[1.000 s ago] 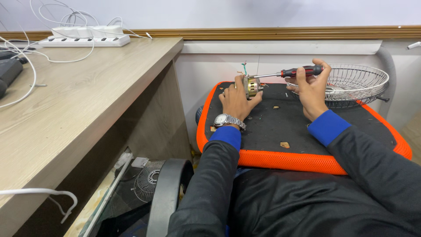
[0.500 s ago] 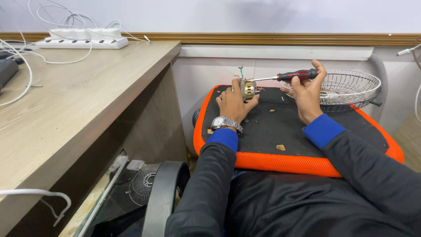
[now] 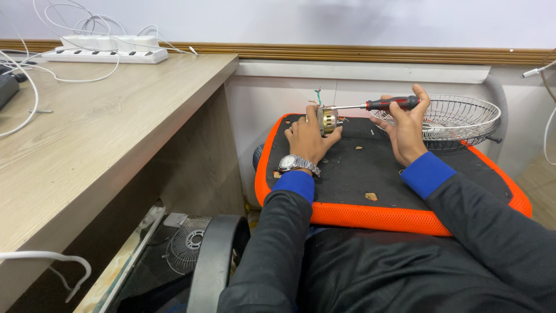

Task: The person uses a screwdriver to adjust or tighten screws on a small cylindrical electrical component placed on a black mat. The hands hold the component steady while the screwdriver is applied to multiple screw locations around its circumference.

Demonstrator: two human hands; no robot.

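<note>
My left hand (image 3: pixel 307 139) grips a small brass-coloured fan motor (image 3: pixel 329 119) with coloured wires sticking up from it, holding it on a black cushion with an orange rim (image 3: pixel 370 215). My right hand (image 3: pixel 406 128) holds a red-and-black-handled screwdriver (image 3: pixel 389 104) level, its shaft pointing left with the tip at the motor. A silver wristwatch (image 3: pixel 296 164) is on my left wrist. Small loose bits lie on the cushion between my hands.
A wire fan guard (image 3: pixel 457 119) rests on the cushion's far right. A wooden desk (image 3: pixel 98 145) stands to the left with a white power strip (image 3: pixel 107 55) and cables. Another fan grille (image 3: pixel 188 243) lies on the floor below, beside a chair armrest (image 3: pixel 213 261).
Both hands stay on the motor and screwdriver; the view has shifted slightly, and the screwdriver tip remains at the motor.
</note>
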